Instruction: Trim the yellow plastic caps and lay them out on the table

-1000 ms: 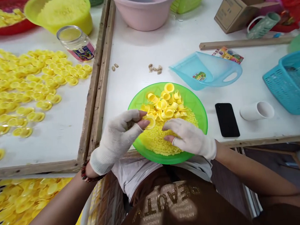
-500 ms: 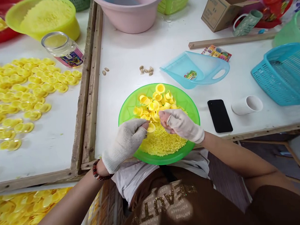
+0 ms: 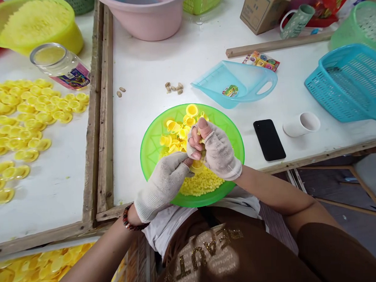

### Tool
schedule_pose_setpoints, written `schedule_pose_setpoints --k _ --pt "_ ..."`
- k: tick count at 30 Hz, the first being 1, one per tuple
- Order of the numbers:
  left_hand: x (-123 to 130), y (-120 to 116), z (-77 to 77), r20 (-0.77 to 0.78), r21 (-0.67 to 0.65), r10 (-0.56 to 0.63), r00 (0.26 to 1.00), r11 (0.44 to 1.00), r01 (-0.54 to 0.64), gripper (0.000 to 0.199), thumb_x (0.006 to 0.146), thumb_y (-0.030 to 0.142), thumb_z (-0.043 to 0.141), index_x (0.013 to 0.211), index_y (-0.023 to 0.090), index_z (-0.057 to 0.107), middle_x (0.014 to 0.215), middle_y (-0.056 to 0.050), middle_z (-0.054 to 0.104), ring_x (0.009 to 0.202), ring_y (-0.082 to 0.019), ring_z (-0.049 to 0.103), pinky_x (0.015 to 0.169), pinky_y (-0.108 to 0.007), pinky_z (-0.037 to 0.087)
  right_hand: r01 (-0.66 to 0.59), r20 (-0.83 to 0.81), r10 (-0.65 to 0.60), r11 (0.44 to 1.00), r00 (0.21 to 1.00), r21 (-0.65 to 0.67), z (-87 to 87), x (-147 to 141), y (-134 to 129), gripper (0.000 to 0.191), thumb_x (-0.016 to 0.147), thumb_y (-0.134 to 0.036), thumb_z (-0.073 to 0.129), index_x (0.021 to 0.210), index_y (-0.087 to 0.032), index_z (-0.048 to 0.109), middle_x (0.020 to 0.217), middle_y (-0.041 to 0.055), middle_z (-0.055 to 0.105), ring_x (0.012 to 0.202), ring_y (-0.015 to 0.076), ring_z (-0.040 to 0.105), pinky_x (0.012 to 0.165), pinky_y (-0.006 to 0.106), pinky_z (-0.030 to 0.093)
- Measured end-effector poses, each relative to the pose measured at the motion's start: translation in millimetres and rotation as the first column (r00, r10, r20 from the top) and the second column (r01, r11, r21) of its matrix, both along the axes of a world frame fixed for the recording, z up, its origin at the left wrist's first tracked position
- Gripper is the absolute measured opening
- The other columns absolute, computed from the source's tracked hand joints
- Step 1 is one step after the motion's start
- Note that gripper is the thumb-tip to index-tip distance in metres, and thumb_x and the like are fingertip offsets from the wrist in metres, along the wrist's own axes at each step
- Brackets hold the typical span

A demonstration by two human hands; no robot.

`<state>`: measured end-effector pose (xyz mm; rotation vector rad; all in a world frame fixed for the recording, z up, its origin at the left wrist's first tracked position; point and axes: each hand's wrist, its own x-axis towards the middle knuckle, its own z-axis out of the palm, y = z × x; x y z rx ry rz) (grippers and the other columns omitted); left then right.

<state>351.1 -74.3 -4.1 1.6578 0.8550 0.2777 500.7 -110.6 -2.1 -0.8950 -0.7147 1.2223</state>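
In its closed fingers my left hand [image 3: 164, 181], in a white fingertip-less glove, pinches a small yellow plastic cup [image 3: 197, 167]. My right hand [image 3: 221, 150], gloved the same way, is curled just above it with the thumb raised; bits of yellow pellets show between its fingers. Both hands are over a round green basin [image 3: 149, 138]. Inside it, a heap of small yellow pellets [image 3: 203, 185] lies on the near side. More yellow plastic cups [image 3: 174, 127] lie at the far side, partly hidden by my right hand.
Rows of yellow cup pieces [image 3: 30, 122] cover the left table, beyond a wooden edge [image 3: 97, 132], near a clear jar [image 3: 62, 67]. To the right are a black phone [image 3: 269, 139], a white cup [image 3: 301, 124], a blue scoop [image 3: 235, 84] and a blue basket [image 3: 343, 84].
My right hand has come left and closer to my left hand, over the small yellow cup, and its thumb now points up. The whole view has shifted slightly.
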Motion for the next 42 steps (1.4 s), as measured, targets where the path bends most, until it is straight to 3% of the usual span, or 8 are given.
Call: schedule_pose_setpoints --k 9,15,21,25,29,36,38,42 --pt "-7.7 0.3 -5.5 0.073 -0.15 0.141 0.987 0.98 -0.129 0.028 0.09 0.04 0.067 0.1 0.016 0.076 0.086 -0.005 0.075 0.072 -0.019 0.071 0.07 -0.03 0.06 0.019 0.294 -0.009 0.999 0.956 -0.031 -10.1 24.1 -21.2 0.043 0.099 -0.062 0.055 0.079 -0.024 0.054 0.062 -0.0064 0.041 0.048 0.0088 0.036 0.047 0.026 0.032" --pt "-5.6 1.5 -5.1 0.139 -0.25 0.145 0.98 0.962 -0.107 0.024 0.089 0.038 0.068 0.084 0.015 0.072 0.079 -0.003 0.069 0.071 -0.015 0.067 0.069 -0.026 0.061 -0.213 0.826 0.096 0.976 0.556 0.03 -8.3 38.1 -32.4 0.019 0.096 -0.04 0.067 0.09 -0.022 0.067 0.076 -0.001 0.063 0.067 0.0126 0.053 0.069 0.028 0.047" --pt "-21.8 1.9 -0.8 0.138 -0.137 0.207 0.969 0.973 -0.188 0.022 0.091 0.038 0.069 0.093 0.016 0.072 0.084 -0.003 0.071 0.074 -0.016 0.071 0.07 -0.025 0.06 -0.149 0.885 0.111 0.988 0.452 -0.048 -2.4 47.1 -39.9 0.016 0.101 -0.032 0.059 0.093 -0.022 0.068 0.083 0.0014 0.069 0.072 0.0148 0.061 0.068 0.028 0.049" --pt "-62.2 9.5 8.2 0.153 -0.139 0.396 0.905 0.916 -0.377 0.032 0.09 0.043 0.072 0.099 0.013 0.072 0.09 -0.006 0.072 0.079 -0.018 0.073 0.076 -0.03 0.064 -0.319 0.974 0.221 0.928 0.058 -0.191 -10.8 60.2 -50.2 0.015 0.1 -0.028 0.057 0.093 -0.023 0.07 0.094 0.0047 0.074 0.089 0.0235 0.068 0.084 0.04 0.053" --pt "-141.6 33.4 -5.4 0.127 0.021 0.657 0.743 0.747 -0.665 0.034 0.085 0.043 0.076 0.101 0.012 0.074 0.095 -0.008 0.075 0.083 -0.019 0.073 0.08 -0.032 0.064 -0.363 0.989 0.109 0.921 -0.104 -0.139 -32.3 77.2 -50.1 0.021 0.101 -0.032 0.052 0.105 -0.026 0.073 0.114 0.0076 0.075 0.108 0.0291 0.07 0.093 0.047 0.055" --pt "-299.4 81.9 -47.1 -0.043 0.088 0.987 0.153 0.156 -0.984 0.012 0.089 0.012 0.067 0.1 0.008 0.068 0.086 -0.006 0.071 0.073 -0.014 0.073 0.078 -0.028 0.065 -0.27 0.987 0.005 0.962 -0.159 -0.049 -37.4 96.1 -42.2 0.037 0.102 -0.047 0.046 0.114 -0.021 0.07 0.116 0.0106 0.076 0.111 0.0311 0.071 0.099 0.049 0.057" --pt "-328.9 91.6 -55.7 -0.081 0.143 0.995 0.061 0.073 -0.987 0.01 0.091 0.008 0.063 0.1 0.007 0.067 0.081 -0.005 0.068 0.068 -0.013 0.071 0.074 -0.028 0.064 -0.223 0.982 0.019 0.973 -0.188 -0.061 -36.0 100.8 -39.8 0.039 0.101 -0.049 0.045 0.118 -0.022 0.068 0.12 0.011 0.075 0.114 0.0326 0.07 0.1 0.052 0.056" --pt "-364.7 100.3 -69.5 -0.148 0.261 0.989 0.003 0.043 -0.964 0.014 0.095 0.015 0.067 0.106 0.007 0.067 0.082 -0.004 0.068 0.069 -0.015 0.069 0.069 -0.031 0.063 -0.23 0.972 -0.013 0.972 -0.236 -0.042 -37.3 109.1 -38.4 0.033 0.099 -0.046 0.047 0.119 -0.028 0.064 0.117 0.0097 0.077 0.107 0.0322 0.074 0.093 0.05 0.061"
